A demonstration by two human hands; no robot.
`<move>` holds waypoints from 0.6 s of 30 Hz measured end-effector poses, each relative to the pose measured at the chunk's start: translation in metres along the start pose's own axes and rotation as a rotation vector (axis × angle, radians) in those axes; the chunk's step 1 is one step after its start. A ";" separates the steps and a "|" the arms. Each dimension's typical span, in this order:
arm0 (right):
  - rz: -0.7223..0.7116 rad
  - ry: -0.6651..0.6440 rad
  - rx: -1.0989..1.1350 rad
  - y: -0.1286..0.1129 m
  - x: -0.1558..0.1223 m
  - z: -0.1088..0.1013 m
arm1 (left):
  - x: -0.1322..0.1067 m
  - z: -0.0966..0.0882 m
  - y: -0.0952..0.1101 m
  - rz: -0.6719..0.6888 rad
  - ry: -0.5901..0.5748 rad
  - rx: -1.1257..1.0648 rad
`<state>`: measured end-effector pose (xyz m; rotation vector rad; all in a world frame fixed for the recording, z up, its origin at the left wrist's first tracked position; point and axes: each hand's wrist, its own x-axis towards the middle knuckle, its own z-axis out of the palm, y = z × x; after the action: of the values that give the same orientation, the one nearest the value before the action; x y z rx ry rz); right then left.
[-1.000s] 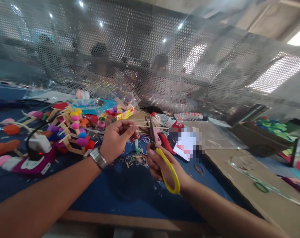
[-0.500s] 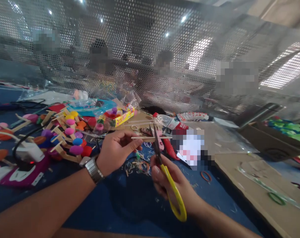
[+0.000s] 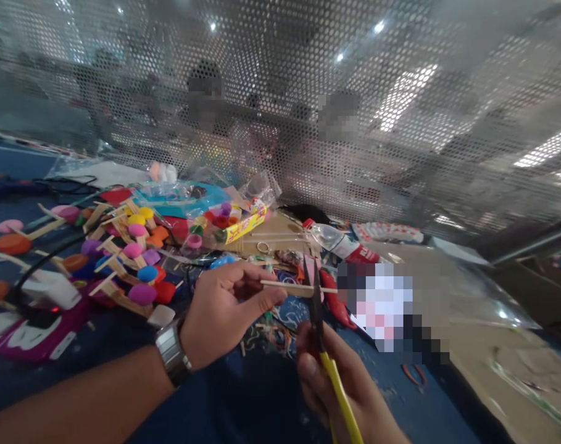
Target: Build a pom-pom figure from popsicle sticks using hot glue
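Observation:
My left hand point(image 3: 236, 308), with a metal watch on the wrist, pinches a thin pale wooden stick point(image 3: 299, 288) between thumb and fingers. The stick lies level and points to the right. My right hand point(image 3: 340, 376) grips yellow-handled scissors point(image 3: 338, 385) with dark blades pointing up. The blades are parted and the stick runs between them. Whether they touch the wood is hard to tell. Under the hands lie tangled rubber bands point(image 3: 280, 336) and small scraps on the blue table point(image 3: 243, 394).
To the left lie several wooden-stick pieces with coloured discs point(image 3: 132, 259) and a purple device point(image 3: 39, 327) with a cable. A plastic bottle point(image 3: 340, 240) and a blurred bright patch lie right of centre. Cardboard point(image 3: 502, 345) covers the right side; a perforated metal screen point(image 3: 271, 111) rises behind.
The view has shifted, so the scene sits further right and lower on the left-hand side. Both hands keep their grips. The scissor blades still straddle the stick.

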<state>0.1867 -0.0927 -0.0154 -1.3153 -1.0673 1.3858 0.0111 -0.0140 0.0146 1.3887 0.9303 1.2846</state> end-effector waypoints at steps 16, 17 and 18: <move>0.090 0.025 -0.039 0.009 -0.005 -0.009 | -0.001 0.000 0.002 0.001 0.048 0.048; 0.084 0.021 -0.035 0.008 -0.005 -0.008 | -0.001 0.000 0.002 -0.003 0.046 0.037; 0.079 0.016 -0.030 0.007 -0.005 -0.008 | -0.001 0.000 0.002 -0.006 0.047 0.027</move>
<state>0.1939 -0.0988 -0.0213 -1.4005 -1.0390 1.4201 0.0105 -0.0152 0.0163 1.3807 0.9860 1.3097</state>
